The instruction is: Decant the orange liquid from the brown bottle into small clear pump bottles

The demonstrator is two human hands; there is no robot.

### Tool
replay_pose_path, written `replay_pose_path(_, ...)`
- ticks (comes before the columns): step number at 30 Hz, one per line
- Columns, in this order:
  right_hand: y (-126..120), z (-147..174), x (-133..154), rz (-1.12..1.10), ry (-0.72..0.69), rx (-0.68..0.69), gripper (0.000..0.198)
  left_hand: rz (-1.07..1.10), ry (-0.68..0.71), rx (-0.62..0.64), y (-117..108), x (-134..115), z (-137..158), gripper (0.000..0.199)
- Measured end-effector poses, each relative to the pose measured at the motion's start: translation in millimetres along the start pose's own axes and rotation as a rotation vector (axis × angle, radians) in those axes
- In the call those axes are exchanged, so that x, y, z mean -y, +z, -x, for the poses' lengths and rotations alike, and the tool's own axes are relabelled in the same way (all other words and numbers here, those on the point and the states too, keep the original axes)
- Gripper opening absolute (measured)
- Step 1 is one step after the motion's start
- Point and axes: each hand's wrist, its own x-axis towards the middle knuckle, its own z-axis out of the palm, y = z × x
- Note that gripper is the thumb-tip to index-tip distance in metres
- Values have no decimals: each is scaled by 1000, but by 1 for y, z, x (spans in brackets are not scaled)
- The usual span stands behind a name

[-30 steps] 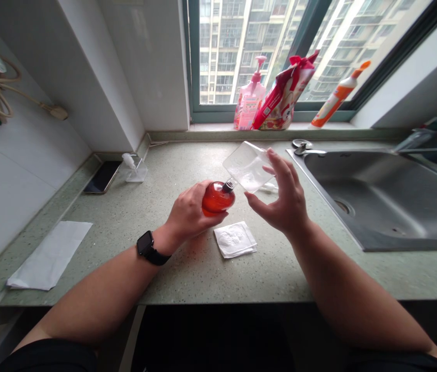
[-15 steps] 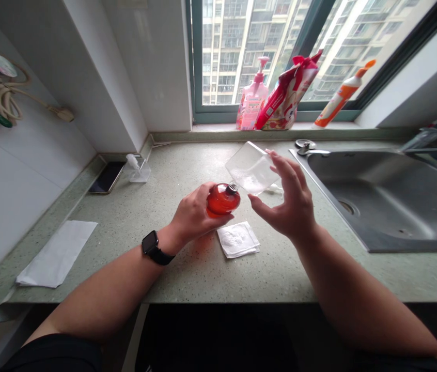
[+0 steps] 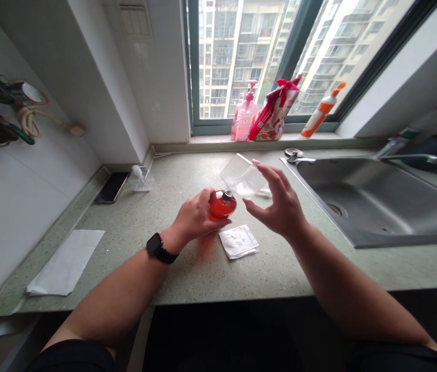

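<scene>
My left hand (image 3: 195, 217), with a dark watch on its wrist, is wrapped around a rounded red translucent bottle (image 3: 222, 207) with a dark, metallic-looking neck. In my right hand (image 3: 280, 206), a clear square container (image 3: 240, 176) is held tilted between thumb and fingers. Its lower left side is at the bottle's neck; whether they touch I cannot tell. A little clear or whitish matter shows inside it. Below the bottle lies a folded white tissue (image 3: 239, 242). Behind the right fingers, a small white piece (image 3: 265, 192) on the counter is partly hidden.
On the left of the counter (image 3: 133, 268) are folded white paper (image 3: 67, 262), a phone (image 3: 112, 187) and a clear pump bottle (image 3: 143, 181). A steel sink (image 3: 377, 201) is at right. The windowsill holds a pink pump bottle (image 3: 245, 121), a red bag (image 3: 275, 113) and an orange-white bottle (image 3: 322, 114).
The camera view has shifted, so the whole scene sits slightly differently in the picture. Both hands keep their holds, with the clear container still tilted at the red bottle's neck.
</scene>
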Motion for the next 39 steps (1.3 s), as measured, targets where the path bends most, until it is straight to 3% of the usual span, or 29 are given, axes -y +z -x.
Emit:
replay_pose_path(20, -7, -19, 16, 95, -89, 92, 96, -104, -6, 42, -5, 8, -5, 72)
replay_pose_path(39, -9, -20, 29, 126, -129, 82, 96, -139, 56, 7, -4, 12, -6, 74)
